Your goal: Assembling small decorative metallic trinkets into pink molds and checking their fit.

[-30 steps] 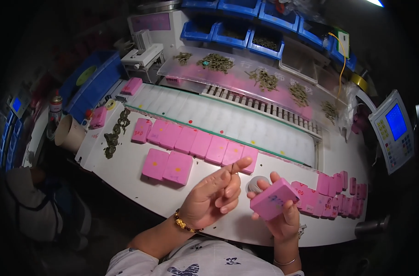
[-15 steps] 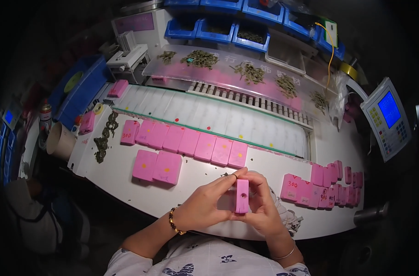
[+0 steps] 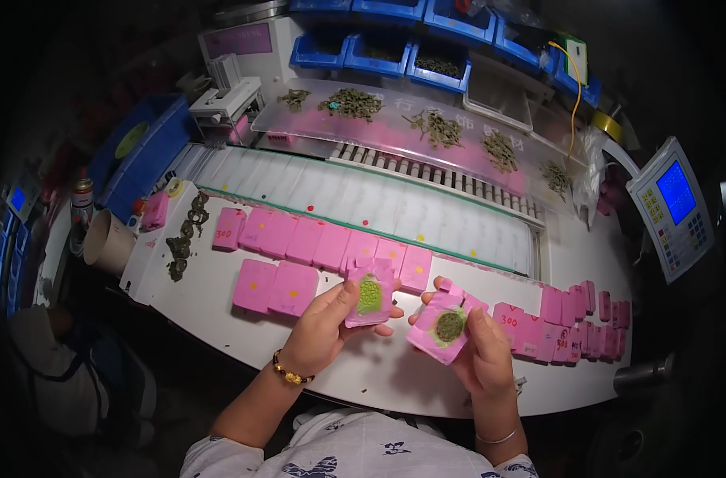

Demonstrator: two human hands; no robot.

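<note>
Two halves of a pink block mold are apart, one in each hand. My left hand is closed around the left mold half, its thumb on the side edge. This half shows a bright green, patterned patch on its inner face. My right hand grips the right mold half with the thumb on its edge. A dark green round piece with a short stem sits in that half, ringed by lighter green. Both inner faces are turned up.
Behind my hands runs a row of pink blocks, with two larger pink blocks nearer left. More pink blocks cluster at right. Dark green pieces lie at left. A clear shelf carries green pieces; a control panel stands far right.
The pink mold, held closed between both hands before, is now open in two halves. My hands have moved apart, showing the green inner faces.
</note>
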